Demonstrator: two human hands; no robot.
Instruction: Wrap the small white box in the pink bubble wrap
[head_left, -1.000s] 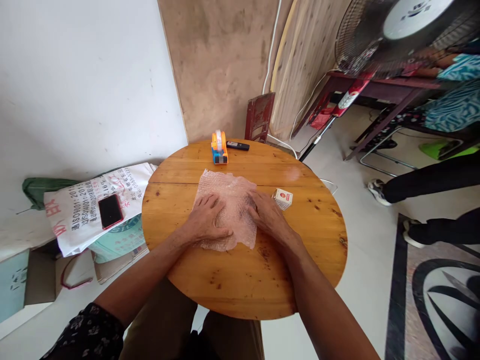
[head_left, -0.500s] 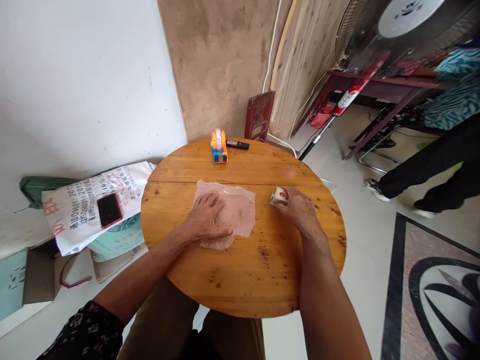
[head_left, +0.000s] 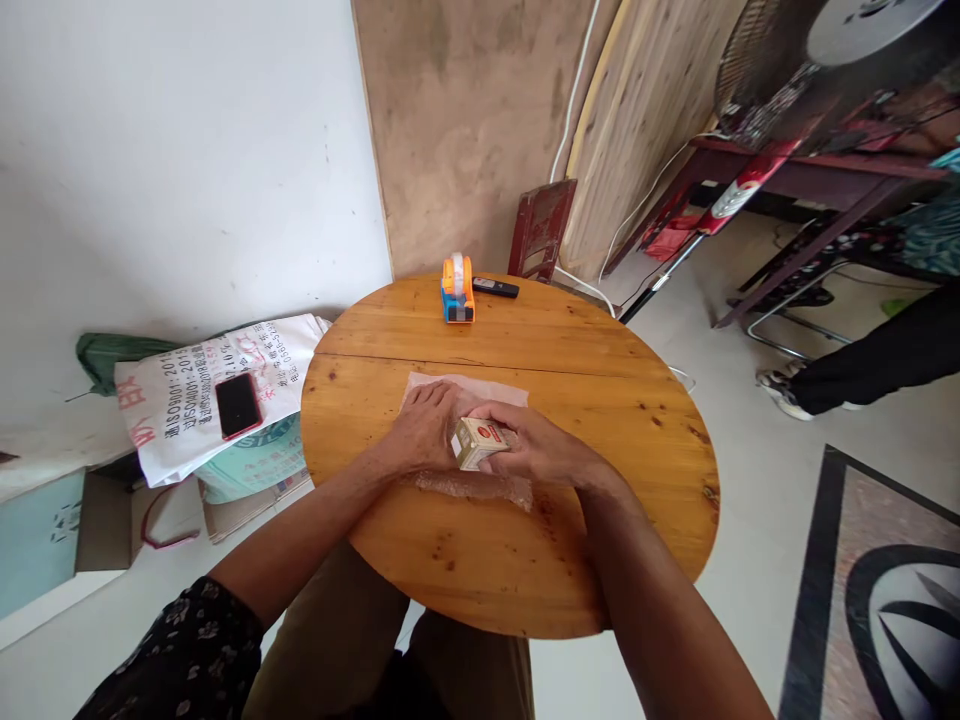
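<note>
A sheet of pinkish bubble wrap (head_left: 487,388) lies flat in the middle of a round wooden table (head_left: 615,400). My left hand (head_left: 424,430) rests flat on the sheet, fingers stretched out, pressing it down. My right hand (head_left: 536,448) grips a small white box with a red mark (head_left: 477,441) and holds it over the sheet, right beside my left hand's fingers. Most of the wrap is hidden under both hands.
An orange and blue tape dispenser (head_left: 457,289) and a black remote (head_left: 496,288) sit at the table's far edge. A phone (head_left: 238,404) lies on a printed sack (head_left: 187,400) at the left. A standing fan (head_left: 817,60), a dark bench and another person's legs (head_left: 870,365) are at the right.
My right hand left the bubble wrap, reached right to the small box, picked it up and brought it back over the sheet. My left hand stayed on the wrap.
</note>
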